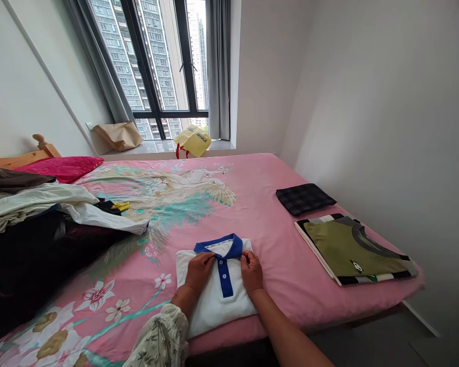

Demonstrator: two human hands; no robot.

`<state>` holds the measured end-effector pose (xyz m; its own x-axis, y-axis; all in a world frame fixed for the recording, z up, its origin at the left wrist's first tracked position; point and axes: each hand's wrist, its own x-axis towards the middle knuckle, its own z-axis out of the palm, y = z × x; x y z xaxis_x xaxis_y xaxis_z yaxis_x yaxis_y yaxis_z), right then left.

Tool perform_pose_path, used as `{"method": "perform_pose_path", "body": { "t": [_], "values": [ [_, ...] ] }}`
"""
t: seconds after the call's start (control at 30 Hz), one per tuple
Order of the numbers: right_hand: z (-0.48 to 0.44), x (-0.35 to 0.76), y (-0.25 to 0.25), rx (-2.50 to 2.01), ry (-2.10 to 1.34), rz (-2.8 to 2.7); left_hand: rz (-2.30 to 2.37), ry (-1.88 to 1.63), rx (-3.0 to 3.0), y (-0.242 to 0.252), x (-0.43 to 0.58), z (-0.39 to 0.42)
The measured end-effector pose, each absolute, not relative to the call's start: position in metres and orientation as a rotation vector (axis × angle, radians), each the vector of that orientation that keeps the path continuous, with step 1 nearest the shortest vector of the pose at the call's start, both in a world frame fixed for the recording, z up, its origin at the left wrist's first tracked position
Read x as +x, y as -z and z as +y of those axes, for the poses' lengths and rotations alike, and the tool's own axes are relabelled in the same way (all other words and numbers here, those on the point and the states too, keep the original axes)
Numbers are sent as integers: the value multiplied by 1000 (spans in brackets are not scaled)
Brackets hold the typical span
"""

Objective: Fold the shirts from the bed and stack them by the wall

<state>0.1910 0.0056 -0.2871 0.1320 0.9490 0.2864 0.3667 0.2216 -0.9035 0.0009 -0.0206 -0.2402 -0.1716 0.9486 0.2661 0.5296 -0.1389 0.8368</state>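
A white polo shirt with a blue collar and blue button placket lies folded, front up, near the bed's front edge. My left hand pinches the left point of its collar beside the top of the placket. On the other side, my right hand has its fingers closed at the collar's right edge. Two buttons show on the placket. The fingertips hide small parts of the collar.
A pink flowered bedsheet covers the bed. To the right lie a folded olive T-shirt and a folded dark checked cloth. Loose clothes are heaped at left. A paper bag and yellow bag sit by the window.
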Motion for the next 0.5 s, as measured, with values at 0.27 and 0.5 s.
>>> {"method": "perform_pose_path", "body": {
  "t": [0.27, 0.5],
  "values": [
    [6, 191, 287, -1342, -686, -1442, 1598, -1126, 1374, 238, -7, -21],
    [5, 192, 286, -1348, -691, -1440, 1512, -1104, 1262, 236, -12, -16]
  ]
}}
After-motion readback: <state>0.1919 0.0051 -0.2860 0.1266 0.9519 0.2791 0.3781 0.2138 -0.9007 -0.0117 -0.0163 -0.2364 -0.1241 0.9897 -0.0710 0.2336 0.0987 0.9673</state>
